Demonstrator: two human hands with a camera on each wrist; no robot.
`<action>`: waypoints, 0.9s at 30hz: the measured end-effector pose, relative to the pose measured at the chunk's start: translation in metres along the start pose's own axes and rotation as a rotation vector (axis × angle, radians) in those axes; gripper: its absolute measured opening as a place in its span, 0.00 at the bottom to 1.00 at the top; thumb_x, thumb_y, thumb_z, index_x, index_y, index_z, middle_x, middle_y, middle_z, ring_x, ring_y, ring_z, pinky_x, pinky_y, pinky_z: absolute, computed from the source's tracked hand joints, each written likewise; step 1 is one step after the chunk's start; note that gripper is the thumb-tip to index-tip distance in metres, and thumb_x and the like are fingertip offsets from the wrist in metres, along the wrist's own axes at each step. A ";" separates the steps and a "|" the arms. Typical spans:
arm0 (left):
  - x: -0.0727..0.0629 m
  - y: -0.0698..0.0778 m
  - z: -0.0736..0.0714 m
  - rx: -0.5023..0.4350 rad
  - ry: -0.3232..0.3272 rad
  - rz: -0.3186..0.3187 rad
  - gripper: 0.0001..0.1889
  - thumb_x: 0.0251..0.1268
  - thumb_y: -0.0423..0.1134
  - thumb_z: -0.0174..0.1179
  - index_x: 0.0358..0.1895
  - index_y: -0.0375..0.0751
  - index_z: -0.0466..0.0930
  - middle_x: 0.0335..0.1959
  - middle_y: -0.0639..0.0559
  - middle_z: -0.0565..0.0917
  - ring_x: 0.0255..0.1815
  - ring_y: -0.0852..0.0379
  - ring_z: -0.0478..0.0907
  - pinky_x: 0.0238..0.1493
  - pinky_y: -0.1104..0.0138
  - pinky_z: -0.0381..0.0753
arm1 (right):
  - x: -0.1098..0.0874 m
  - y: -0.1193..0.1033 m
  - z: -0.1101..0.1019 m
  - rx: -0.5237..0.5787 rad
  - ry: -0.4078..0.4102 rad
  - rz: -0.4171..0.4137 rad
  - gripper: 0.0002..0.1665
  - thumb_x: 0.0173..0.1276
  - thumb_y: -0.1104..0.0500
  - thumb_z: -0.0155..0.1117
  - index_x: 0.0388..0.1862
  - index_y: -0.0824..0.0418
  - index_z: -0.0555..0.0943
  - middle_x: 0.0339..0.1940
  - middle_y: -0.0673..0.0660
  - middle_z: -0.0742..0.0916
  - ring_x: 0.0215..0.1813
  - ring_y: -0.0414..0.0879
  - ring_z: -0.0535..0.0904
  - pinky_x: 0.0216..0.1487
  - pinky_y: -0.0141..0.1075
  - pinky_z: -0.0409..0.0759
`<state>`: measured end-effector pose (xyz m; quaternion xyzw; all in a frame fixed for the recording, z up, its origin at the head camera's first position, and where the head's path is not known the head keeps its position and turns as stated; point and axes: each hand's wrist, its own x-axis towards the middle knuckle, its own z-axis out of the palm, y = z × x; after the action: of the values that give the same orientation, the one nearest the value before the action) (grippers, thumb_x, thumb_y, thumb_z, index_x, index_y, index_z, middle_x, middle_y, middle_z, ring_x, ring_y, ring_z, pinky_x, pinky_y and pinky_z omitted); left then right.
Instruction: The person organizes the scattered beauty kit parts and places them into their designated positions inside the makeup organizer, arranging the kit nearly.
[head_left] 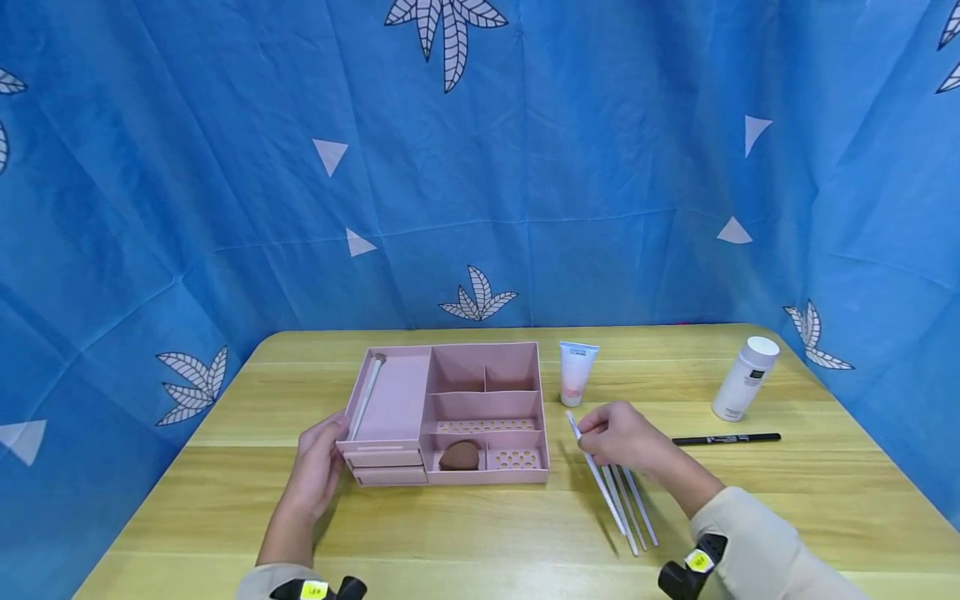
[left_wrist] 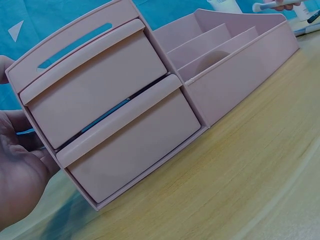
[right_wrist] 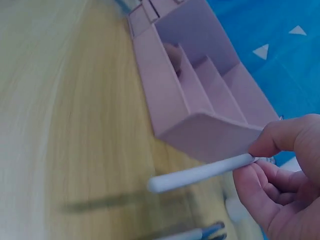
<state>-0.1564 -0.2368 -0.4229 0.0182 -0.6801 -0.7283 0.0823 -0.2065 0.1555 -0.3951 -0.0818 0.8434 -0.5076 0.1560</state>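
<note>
My right hand [head_left: 618, 435] pinches a white-handled makeup brush [head_left: 603, 492] between thumb and fingers near its bristle end. The right wrist view shows its rounded handle end [right_wrist: 172, 181] lifted off the table, above its shadow. Several more brushes [head_left: 637, 508] lie below that hand. My left hand [head_left: 318, 462] rests against the left side of a pink desktop organizer [head_left: 393, 392], its fingers partly hidden behind the wall in the left wrist view. One brush [head_left: 367, 396] lies on the organizer's top tray. A brown makeup sponge [head_left: 460, 456] sits in a front compartment.
Behind the brushes stands a white-and-blue squeeze tube [head_left: 577, 375]. A black pen-like stick [head_left: 727, 439] lies to the right, with a white bottle [head_left: 746, 379] beyond it. Two drawers [left_wrist: 125, 125] face the front of the organizer. A blue curtain [head_left: 480, 167] hangs behind the wooden table.
</note>
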 end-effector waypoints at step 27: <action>-0.001 0.000 0.000 -0.009 -0.010 0.007 0.24 0.73 0.36 0.40 0.63 0.18 0.59 0.37 0.62 0.84 0.42 0.64 0.80 0.48 0.72 0.81 | 0.050 -0.071 0.060 0.327 -0.112 -0.048 0.15 0.62 0.70 0.58 0.47 0.78 0.75 0.35 0.58 0.79 0.32 0.43 0.79 0.41 0.37 0.85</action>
<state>-0.1557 -0.2367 -0.4232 0.0116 -0.6771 -0.7312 0.0817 -0.2343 0.0576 -0.3678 -0.1034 0.7373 -0.6364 0.2019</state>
